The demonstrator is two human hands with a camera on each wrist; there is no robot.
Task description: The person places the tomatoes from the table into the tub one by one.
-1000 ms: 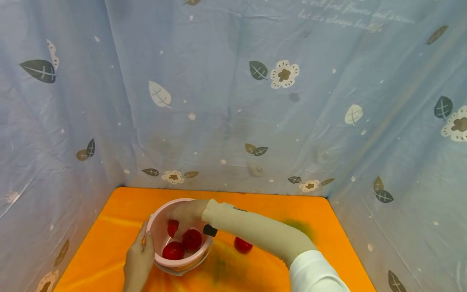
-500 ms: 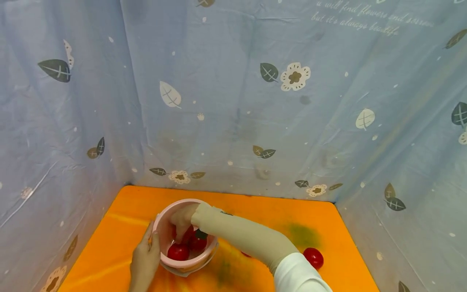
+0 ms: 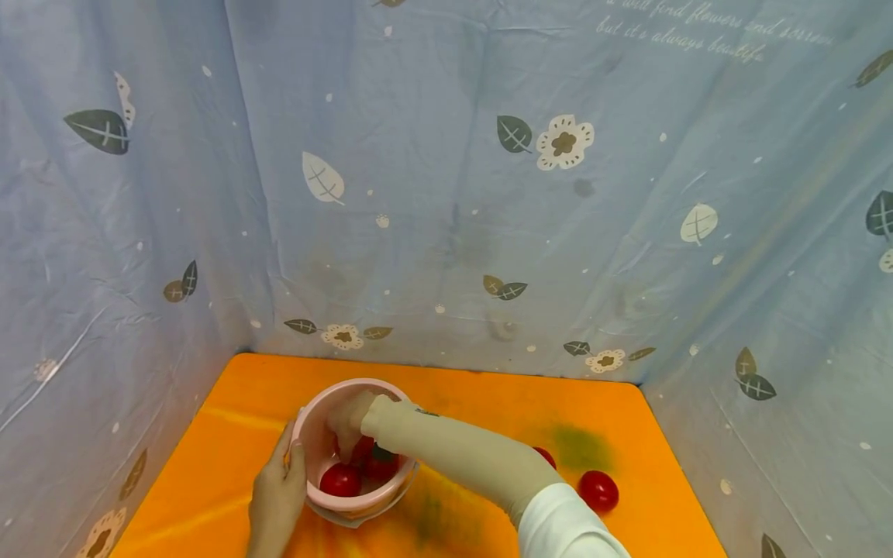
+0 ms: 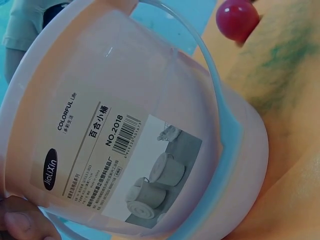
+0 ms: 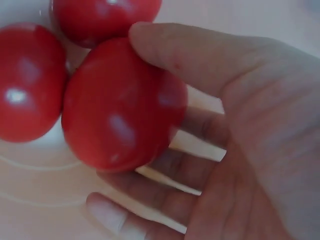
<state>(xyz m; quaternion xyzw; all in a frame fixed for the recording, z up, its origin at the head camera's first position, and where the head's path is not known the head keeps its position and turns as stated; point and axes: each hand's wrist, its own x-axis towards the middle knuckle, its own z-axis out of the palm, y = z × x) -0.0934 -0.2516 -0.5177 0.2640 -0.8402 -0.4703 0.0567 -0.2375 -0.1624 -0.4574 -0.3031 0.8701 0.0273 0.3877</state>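
Observation:
A pink plastic bucket [image 3: 349,503] with a thin bail handle stands at the left of the orange surface. My left hand [image 3: 277,492] holds its left side, thumb near the rim; in the left wrist view the thumb [image 4: 22,222] shows beside the printed label. My right hand [image 3: 350,425] reaches inside the bucket. There it grips a tomato [image 5: 122,112], thumb on top and fingers around the lower side. Two other tomatoes lie against it, one at the left [image 5: 27,82] and one behind [image 5: 105,17]. From the head view, the gripped tomato is partly hidden by the hand.
Two more tomatoes, one whole in view [image 3: 598,491] and one partly behind the right arm [image 3: 544,456], lie on the orange tabletop [image 3: 474,391] to the right. A blue patterned curtain [image 3: 432,194] encloses the back and both sides.
My right hand has gone lower into the bucket, bringing the tomato down beside the others. The right forearm has shifted left, and the view has turned slightly. My left hand keeps its hold.

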